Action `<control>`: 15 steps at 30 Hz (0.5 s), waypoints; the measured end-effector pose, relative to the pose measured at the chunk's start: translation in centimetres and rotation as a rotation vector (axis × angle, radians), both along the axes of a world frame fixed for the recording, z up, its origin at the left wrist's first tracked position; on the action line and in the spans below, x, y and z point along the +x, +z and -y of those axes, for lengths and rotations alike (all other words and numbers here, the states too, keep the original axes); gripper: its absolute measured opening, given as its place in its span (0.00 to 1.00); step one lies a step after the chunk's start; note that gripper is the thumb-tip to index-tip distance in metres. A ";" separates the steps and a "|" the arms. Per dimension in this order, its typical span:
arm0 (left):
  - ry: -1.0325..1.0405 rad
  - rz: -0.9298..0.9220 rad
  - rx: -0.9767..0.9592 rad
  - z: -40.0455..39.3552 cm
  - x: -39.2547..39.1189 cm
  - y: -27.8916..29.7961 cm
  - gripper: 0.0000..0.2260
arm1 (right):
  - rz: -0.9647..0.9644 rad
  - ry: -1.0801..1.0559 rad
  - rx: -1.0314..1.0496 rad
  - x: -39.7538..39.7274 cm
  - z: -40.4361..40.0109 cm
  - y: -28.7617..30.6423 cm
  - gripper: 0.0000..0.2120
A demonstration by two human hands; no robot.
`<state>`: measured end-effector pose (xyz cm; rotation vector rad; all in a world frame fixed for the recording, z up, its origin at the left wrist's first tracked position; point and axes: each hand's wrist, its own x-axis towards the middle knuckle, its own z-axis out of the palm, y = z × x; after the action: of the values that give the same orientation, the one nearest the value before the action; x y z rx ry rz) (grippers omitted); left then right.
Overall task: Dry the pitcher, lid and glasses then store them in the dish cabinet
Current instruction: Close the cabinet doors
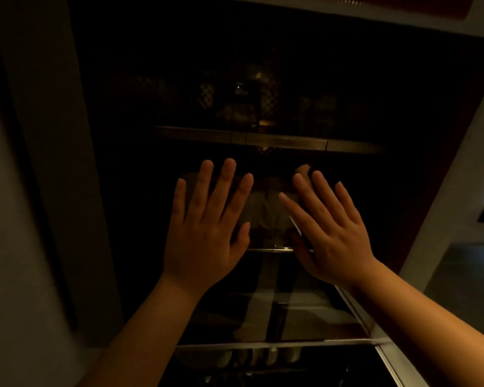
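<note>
Both hands, left hand (207, 230) and right hand (333, 233), spread flat with fingers (227, 174) released, frame a dim glass pitcher (266, 213) between them inside the dark dish cabinet (263, 139); no writing is readable.

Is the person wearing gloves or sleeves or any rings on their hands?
No. The left hand and right hand are bare: no gloves, and no rings or watch show. Both forearms are uncovered as far as the picture reaches, so no sleeves are visible. Fingernails look short and unpainted.

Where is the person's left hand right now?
In the head view, the left hand is spread flat left of centre, beside the right hand, below the metal shelf edge.
</note>
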<state>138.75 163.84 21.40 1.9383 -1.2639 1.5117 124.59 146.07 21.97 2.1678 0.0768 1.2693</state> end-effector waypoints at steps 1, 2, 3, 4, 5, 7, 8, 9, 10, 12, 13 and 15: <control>0.010 0.014 -0.007 0.4 0.5 -0.4 0.29 | 0.007 -0.007 -0.007 0.2 0.2 -0.1 0.29; 0.011 0.026 -0.020 0.7 0.8 -0.6 0.29 | 0.014 -0.012 -0.013 0.3 0.4 -0.1 0.30; 0.008 0.034 -0.031 0.9 0.9 -0.7 0.29 | 0.019 -0.019 -0.016 0.4 0.4 -0.1 0.30; 0.006 0.041 -0.038 1.0 1.0 -0.8 0.29 | 0.022 -0.026 -0.018 0.4 0.5 -0.1 0.30; 0.004 0.047 -0.045 1.0 1.1 -0.9 0.29 | 0.024 -0.031 -0.019 0.4 0.5 -0.1 0.30; 0.003 0.053 -0.048 1.1 1.1 -0.9 0.29 | 0.027 -0.042 -0.020 0.3 0.4 -0.1 0.30; 0.003 0.047 -0.044 1.0 1.0 -0.9 0.29 | 0.028 -0.048 -0.020 0.4 0.3 -0.1 0.30; 0.001 0.042 -0.041 1.0 1.0 -0.9 0.29 | 0.032 -0.055 -0.021 0.5 0.3 -0.2 0.30; 0.001 0.039 -0.039 1.0 1.0 -0.9 0.30 | 0.040 -0.063 -0.026 0.5 0.3 -0.2 0.30; 0.009 0.044 -0.032 1.0 0.9 -0.8 0.30 | 0.050 -0.083 -0.038 0.5 0.3 -0.1 0.30; 0.016 0.048 -0.026 1.1 0.9 -0.7 0.30 | 0.053 -0.093 -0.043 0.5 0.3 -0.2 0.30; 0.026 0.049 -0.018 1.1 0.9 -0.6 0.30 | 0.060 -0.111 -0.041 0.5 0.3 -0.3 0.31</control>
<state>139.63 162.71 20.77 1.9248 -1.2449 1.5871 125.09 145.72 21.72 2.0682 -0.0412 1.2576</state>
